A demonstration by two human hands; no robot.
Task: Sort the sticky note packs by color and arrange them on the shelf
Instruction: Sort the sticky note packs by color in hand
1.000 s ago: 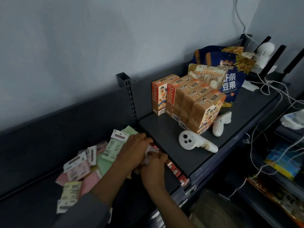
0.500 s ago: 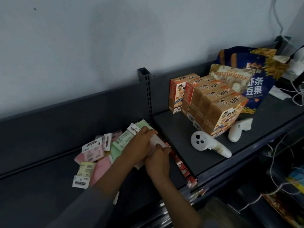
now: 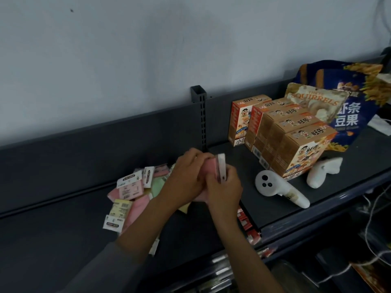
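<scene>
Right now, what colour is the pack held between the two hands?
Pink, with a white header card; the pink sticky note pack shows in the head view.

held packs: pink sticky note packs (image 3: 210, 170), white header cards, on edge between both hands
loose heap: pink, green and yellow packs (image 3: 135, 191) overlapping on dark shelf (image 3: 53, 235)

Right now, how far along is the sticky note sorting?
Early. No colour rows show on the shelf yet. Both hands, left hand and right hand, hold a pink pack. The mixed pile of pink, green and yellow packs remains unsorted.
</scene>
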